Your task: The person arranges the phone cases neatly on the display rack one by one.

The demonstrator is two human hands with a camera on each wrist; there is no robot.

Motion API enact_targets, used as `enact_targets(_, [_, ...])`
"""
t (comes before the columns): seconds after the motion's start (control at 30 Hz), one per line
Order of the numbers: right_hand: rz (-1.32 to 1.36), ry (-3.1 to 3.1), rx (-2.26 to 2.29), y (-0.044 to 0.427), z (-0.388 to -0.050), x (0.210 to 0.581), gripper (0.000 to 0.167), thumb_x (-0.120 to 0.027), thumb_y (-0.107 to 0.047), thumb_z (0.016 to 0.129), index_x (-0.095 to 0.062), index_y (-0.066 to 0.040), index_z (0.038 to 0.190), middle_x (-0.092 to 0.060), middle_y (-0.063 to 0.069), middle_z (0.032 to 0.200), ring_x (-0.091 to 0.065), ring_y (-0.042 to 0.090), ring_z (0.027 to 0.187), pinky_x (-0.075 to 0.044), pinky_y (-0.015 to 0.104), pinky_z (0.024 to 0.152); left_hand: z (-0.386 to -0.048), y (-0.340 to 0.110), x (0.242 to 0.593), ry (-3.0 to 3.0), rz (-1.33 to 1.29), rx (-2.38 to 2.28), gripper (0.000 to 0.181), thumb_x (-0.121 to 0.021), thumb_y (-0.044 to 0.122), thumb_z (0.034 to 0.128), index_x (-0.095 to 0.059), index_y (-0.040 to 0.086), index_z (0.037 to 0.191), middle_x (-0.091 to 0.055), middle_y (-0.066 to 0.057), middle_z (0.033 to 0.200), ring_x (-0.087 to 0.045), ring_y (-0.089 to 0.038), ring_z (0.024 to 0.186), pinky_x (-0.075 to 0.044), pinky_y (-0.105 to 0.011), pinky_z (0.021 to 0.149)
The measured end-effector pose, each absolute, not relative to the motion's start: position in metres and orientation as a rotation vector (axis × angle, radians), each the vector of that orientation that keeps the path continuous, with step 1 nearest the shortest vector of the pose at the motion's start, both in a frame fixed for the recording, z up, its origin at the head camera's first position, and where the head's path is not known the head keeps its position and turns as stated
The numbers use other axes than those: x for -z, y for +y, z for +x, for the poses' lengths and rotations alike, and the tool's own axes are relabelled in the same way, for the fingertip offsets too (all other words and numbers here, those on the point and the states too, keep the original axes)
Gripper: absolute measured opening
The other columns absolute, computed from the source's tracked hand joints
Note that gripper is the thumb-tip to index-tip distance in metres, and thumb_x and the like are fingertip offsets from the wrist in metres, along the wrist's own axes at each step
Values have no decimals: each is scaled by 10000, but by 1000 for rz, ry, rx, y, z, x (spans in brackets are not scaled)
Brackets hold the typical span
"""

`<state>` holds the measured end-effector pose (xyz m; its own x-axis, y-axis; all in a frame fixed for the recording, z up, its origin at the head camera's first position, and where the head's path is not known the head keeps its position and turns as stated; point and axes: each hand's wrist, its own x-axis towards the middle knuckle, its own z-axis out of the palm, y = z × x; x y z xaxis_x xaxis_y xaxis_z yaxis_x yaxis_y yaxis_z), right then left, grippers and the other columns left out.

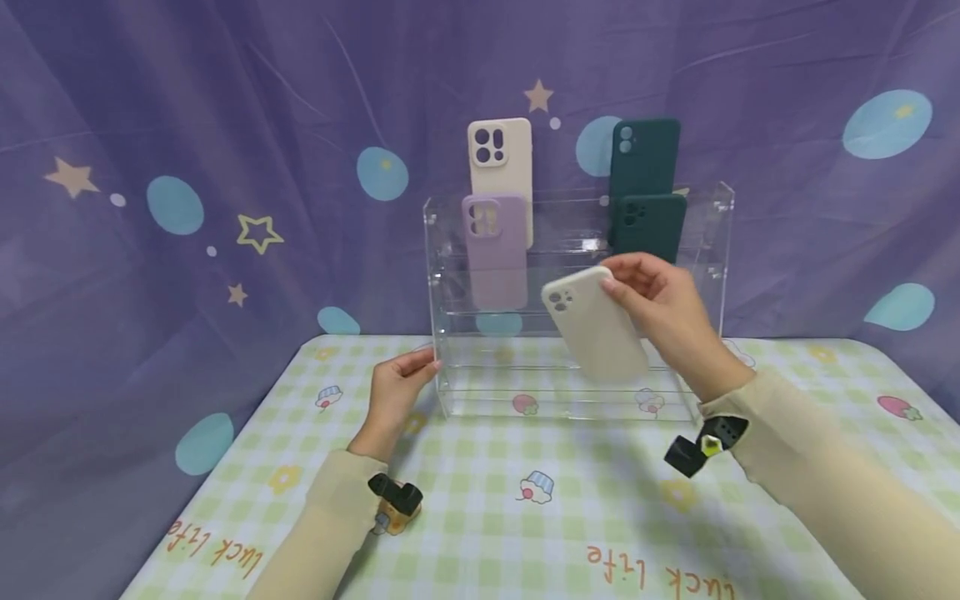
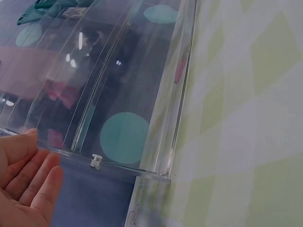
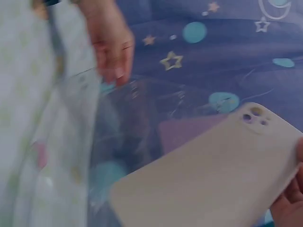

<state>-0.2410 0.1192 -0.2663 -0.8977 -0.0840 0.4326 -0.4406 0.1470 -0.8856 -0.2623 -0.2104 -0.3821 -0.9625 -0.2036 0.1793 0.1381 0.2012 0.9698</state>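
Observation:
In the head view, my right hand (image 1: 663,312) pinches a cream phone case (image 1: 596,325) by its upper right corner, tilted in front of a clear acrylic display rack (image 1: 570,414). The case's camera cutouts show at its top left. My left hand (image 1: 401,383) holds the rack's left side edge between thumb and fingers; the left wrist view shows the thumb (image 2: 21,144) at that edge. On the rack, a white phone case (image 1: 502,179) stands behind a lilac one (image 1: 498,250). Two dark green phone cases, one rear (image 1: 645,154) and one front (image 1: 652,225), stand at the right.
A green-and-white checked tablecloth (image 1: 465,517) with printed cupcakes, flowers and lettering covers the table. Behind the rack hangs a purple curtain (image 1: 300,100) with stars and blue ovals. Each wrist wears a small black strapped device (image 1: 705,446).

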Motion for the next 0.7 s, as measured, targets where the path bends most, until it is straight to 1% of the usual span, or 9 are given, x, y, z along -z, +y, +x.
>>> enact_targets(0.1, [533,-1829,-2023,101,-254,257,153,-653,-99,887,-646,-66,1036,-657,-18,907,-600,104,838,-506,182,700,-262,-210,382,-2202,46,1809,250,-710,45,828,-676,-62,1052,-674,-198,1071,-638,-11,824,-517,-159,778])
enact_targets(0.13, [536,-1748,-2066,95,-258,255,138,-651,-72,883,-649,-72,1021,-652,-6,902,-592,106,833,-500,180,690,-261,-210,382,-2200,42,1805,246,-709,39,827,-677,-65,1048,-675,-202,1064,-640,-16,821,-520,-162,774])
enact_targets(0.27, [540,-1554,-2134,71,-272,250,129,-626,-14,887,-641,-76,999,-646,2,890,-571,110,808,-481,187,651,-261,-210,382,-2190,37,1804,244,-708,28,825,-677,-72,1045,-680,-204,1048,-638,-14,801,-524,-166,757])
enact_targets(0.37, [510,-1492,-2118,54,-280,250,133,-622,-27,893,-636,-68,1019,-656,9,915,-580,130,825,-493,207,677,-261,-211,383,-2188,38,1799,239,-704,24,827,-679,-68,1046,-683,-201,1044,-633,-6,788,-525,-164,745])
enact_targets(0.5, [461,-1449,-2064,34,-288,254,152,-622,-67,901,-628,-70,1053,-661,56,995,-599,176,877,-513,254,754,-262,-212,385,-2190,22,1780,234,-706,39,831,-686,-59,1043,-682,-200,1050,-630,-1,797,-517,-154,744])
enact_targets(0.57, [456,-1437,-2057,26,-292,259,158,-619,-81,905,-623,-69,1063,-658,73,1018,-604,189,891,-518,272,771,-262,-212,386,-2188,14,1775,236,-710,49,831,-688,-56,1041,-681,-202,1051,-631,-5,801,-512,-149,744])
enact_targets(0.7, [477,-1435,-2068,12,-299,271,182,-616,-74,908,-609,-22,1082,-661,42,1002,-619,169,897,-526,278,777,-262,-212,385,-2182,7,1773,243,-715,69,833,-690,-48,1044,-680,-196,1060,-633,-22,819,-504,-140,744])
